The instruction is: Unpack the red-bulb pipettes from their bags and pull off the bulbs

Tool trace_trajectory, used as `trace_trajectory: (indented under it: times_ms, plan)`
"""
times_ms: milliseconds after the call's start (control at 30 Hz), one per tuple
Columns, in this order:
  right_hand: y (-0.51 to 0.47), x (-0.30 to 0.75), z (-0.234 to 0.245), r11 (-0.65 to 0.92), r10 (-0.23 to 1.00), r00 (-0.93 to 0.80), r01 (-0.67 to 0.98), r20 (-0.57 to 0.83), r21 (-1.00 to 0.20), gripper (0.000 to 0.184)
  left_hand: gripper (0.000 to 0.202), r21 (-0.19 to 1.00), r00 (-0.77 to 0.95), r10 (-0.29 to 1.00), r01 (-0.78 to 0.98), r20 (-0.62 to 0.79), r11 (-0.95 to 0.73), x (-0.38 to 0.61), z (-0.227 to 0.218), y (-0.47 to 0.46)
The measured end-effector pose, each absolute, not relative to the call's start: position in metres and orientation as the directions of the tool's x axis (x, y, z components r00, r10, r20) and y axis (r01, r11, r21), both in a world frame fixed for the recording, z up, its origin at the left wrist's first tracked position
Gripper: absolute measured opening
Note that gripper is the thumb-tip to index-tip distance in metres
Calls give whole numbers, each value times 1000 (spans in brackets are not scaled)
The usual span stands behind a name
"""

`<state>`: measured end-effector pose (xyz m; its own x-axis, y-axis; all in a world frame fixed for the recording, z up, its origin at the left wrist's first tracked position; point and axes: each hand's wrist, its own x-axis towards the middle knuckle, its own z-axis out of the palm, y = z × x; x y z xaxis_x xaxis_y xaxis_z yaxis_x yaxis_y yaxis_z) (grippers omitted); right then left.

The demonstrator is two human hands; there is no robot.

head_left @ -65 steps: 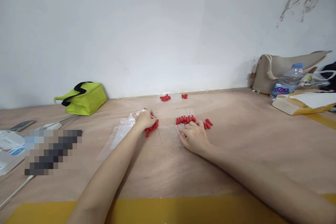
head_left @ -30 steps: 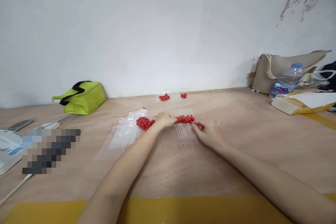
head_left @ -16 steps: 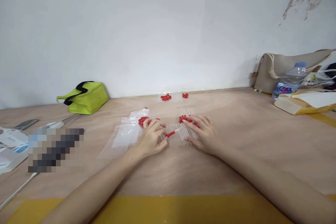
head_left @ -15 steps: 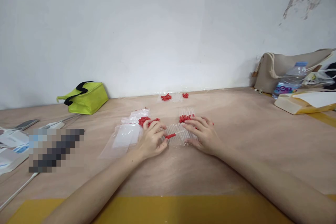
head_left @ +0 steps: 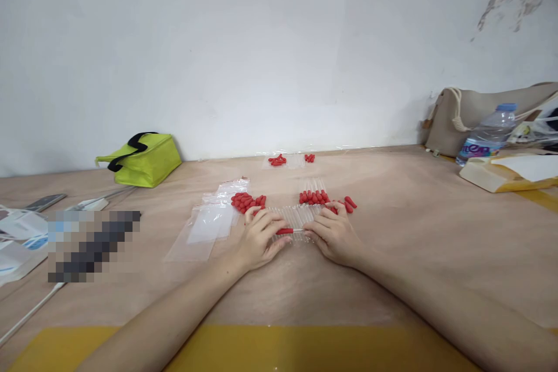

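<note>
My left hand [head_left: 264, 238] pinches a red rubber bulb [head_left: 285, 231] between thumb and fingers. Into or against its open end runs a thin clear tube [head_left: 299, 231], whose other end my right hand [head_left: 335, 233] grips; together they look like a dropper. Both lie across a row of clear tubes [head_left: 288, 215] on the table. Beyond my left fingers is a pile of red bulbs [head_left: 244, 201]. Behind my right hand, several clear tubes with red bulbs on their near ends [head_left: 313, 196] lie side by side, and a few loose red bulbs [head_left: 349, 204] sit to their right.
Clear zip bags [head_left: 209, 224] lie left of the bulb pile. Small bags with red bulbs [head_left: 277, 160] rest by the wall. A lime-green bag [head_left: 148, 160] stands at back left; a water bottle [head_left: 488, 135] and a beige bag [head_left: 449, 128] at back right.
My hands have come closer together and lower. The red bulb and tube, slanted before, now lie level between them. My right fingers have closed on the tube.
</note>
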<state>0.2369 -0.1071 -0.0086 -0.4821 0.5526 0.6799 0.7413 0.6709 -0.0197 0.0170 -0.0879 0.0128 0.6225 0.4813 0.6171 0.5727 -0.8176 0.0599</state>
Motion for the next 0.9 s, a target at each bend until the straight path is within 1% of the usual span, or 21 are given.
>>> trace_trajectory:
  times_ms: [67,200,300,633,733,800,900]
  plan:
    - [-109,235,-10,685,540,-496,728,680,-14,22,14,46,655,473,557,589,-829,18,10,-89]
    - [-113,236,-11,706,504,-515,708,694,13,20,19,9,695,462,548,552,-836,16,5,-90]
    - [-116,238,-10,722,471,-523,691,711,30,17,21,-19,711,438,535,550,-845,13,3,-91]
    - [-124,245,-8,723,455,-553,687,698,73,17,16,-7,720,384,474,579,-880,13,6,-95]
    - [-121,255,-10,701,492,-514,713,703,30,19,14,51,678,422,495,602,-867,6,6,-95]
    - [-116,263,-11,647,548,-429,762,718,-38,21,13,131,626,462,500,629,-856,0,4,-94]
    - [-107,271,-12,556,617,-287,818,733,-148,21,12,238,570,487,457,662,-857,-3,0,-93]
